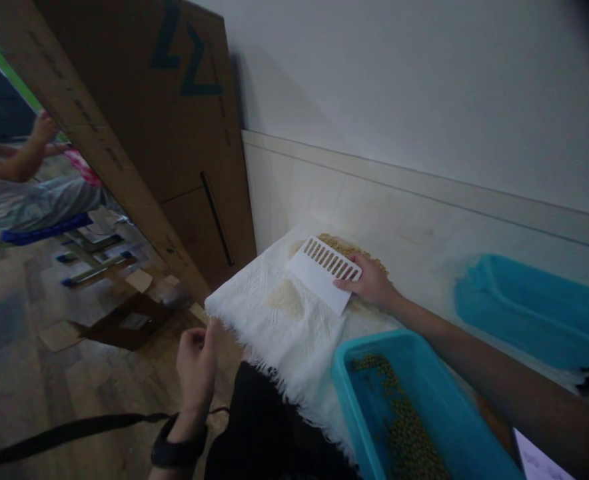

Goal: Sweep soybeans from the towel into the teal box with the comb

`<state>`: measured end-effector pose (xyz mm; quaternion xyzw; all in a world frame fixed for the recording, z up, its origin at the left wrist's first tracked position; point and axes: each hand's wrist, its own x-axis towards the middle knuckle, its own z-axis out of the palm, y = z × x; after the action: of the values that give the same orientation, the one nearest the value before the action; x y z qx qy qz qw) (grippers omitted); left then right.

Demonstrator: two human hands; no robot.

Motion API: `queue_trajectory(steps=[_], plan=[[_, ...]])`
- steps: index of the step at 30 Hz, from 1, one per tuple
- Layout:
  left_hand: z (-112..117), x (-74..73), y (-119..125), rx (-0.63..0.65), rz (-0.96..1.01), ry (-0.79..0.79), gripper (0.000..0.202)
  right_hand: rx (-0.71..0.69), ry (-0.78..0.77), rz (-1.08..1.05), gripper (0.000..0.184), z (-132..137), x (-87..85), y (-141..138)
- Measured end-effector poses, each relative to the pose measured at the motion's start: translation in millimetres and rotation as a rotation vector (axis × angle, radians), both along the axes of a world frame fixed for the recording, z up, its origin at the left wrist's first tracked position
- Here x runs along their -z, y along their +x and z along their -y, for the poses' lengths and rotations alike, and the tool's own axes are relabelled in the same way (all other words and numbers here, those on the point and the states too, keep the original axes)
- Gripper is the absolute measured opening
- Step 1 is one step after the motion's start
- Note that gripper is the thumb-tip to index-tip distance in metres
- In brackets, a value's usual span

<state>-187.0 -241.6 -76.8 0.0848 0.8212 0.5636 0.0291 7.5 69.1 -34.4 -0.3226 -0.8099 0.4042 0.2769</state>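
My right hand (372,283) grips a white slotted scoop (319,283) by its right edge, with the row of slots toward the far side. The scoop lies low over a white fringed cloth (244,293). Yellowish grains (337,245) are heaped behind the scoop, and a small pile of pale, rice-like grains (287,298) lies on the cloth in front of it. My left hand (197,367), fingers curled, is at the cloth's left corner and appears to pinch it. A black band is around the left wrist.
A teal tub (347,387) with greenish-brown beans (407,420) stands at the near right. Another teal tub (529,307) is farther right, by the wall. A tall cardboard box (174,133) rises at left. On the floor lies an opened carton (129,323); another person (24,167) sits beyond.
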Motion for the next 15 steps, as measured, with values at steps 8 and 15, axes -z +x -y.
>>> queue_trajectory(steps=[8,15], plan=[[-21,22.9,-36,0.239,0.314,0.170,0.051,-0.087,0.111,0.138,0.026,-4,1.4,-4],[-20,23.8,-48,0.159,0.326,0.197,0.053,-0.098,-0.018,0.129,0.029,-10,-1.3,-1]])
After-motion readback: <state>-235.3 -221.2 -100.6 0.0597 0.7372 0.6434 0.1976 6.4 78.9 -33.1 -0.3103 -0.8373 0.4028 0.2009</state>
